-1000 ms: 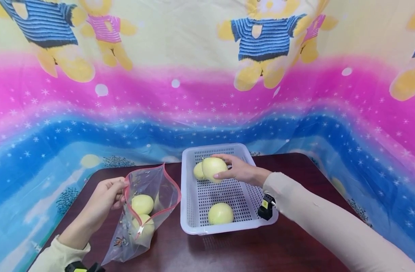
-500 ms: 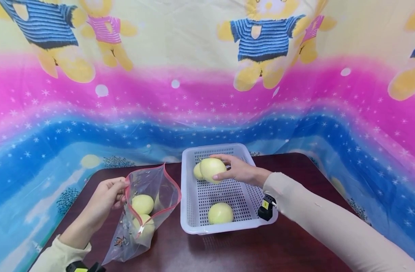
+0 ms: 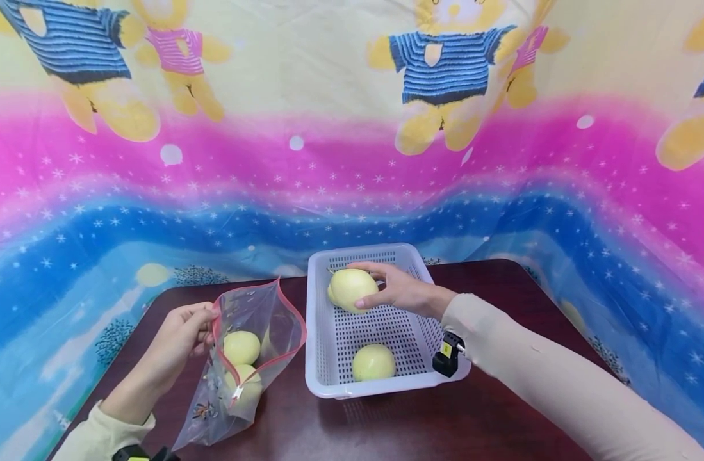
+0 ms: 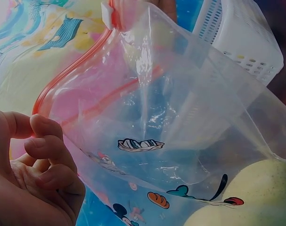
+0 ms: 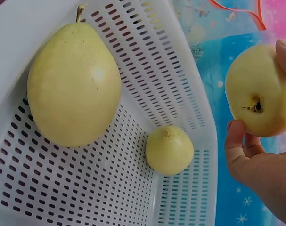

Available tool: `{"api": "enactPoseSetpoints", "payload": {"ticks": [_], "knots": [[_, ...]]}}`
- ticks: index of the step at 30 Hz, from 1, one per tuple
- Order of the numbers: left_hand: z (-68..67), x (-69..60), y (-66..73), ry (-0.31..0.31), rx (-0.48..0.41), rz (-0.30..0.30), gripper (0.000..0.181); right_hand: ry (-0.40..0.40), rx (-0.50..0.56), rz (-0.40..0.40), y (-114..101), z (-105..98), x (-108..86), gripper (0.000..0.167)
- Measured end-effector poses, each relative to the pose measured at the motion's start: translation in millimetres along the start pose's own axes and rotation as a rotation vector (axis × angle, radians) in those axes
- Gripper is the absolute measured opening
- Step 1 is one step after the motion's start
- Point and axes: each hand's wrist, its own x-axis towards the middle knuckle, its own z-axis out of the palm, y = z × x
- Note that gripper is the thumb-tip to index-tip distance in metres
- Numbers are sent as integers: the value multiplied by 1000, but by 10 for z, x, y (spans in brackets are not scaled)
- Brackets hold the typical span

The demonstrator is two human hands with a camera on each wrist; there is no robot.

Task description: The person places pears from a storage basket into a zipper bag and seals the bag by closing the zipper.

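Observation:
My left hand [image 3: 179, 336] pinches the red rim of a clear zip bag [image 3: 204, 416]. Two pale yellow pears [image 3: 242, 347] sit inside the bag, whose mouth gapes. In the left wrist view, thumb and index finger of my left hand [image 4: 44, 169] meet at the bag's edge. Over the back of the white basket [image 3: 313, 346], my right hand [image 3: 400, 289] grips a pear [image 3: 352, 290], which mostly hides another pear behind it. The right wrist view has the held pear [image 5: 256, 89] with its dark blossom end showing. One pear [image 3: 373, 362] lies at the basket's near end.
The basket stands on a dark red-brown table [image 3: 501, 358], just right of the bag. A patterned cloth [image 3: 259, 160] with bears hangs behind and along both sides. A white zip slider [image 3: 237, 390] is on the bag's near edge.
My right hand has shifted slightly left with the pear, covering more of the one behind it. The left hand and the bag have stayed nearly still.

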Motion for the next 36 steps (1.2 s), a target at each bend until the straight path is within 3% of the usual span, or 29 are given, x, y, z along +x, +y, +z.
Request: {"api": "enactPoseSetpoints", "payload": {"ticks": [36], "knots": [[-20,7,-6,3,14,-15,36,-118,59,-44,-277,369,117,76]]}}
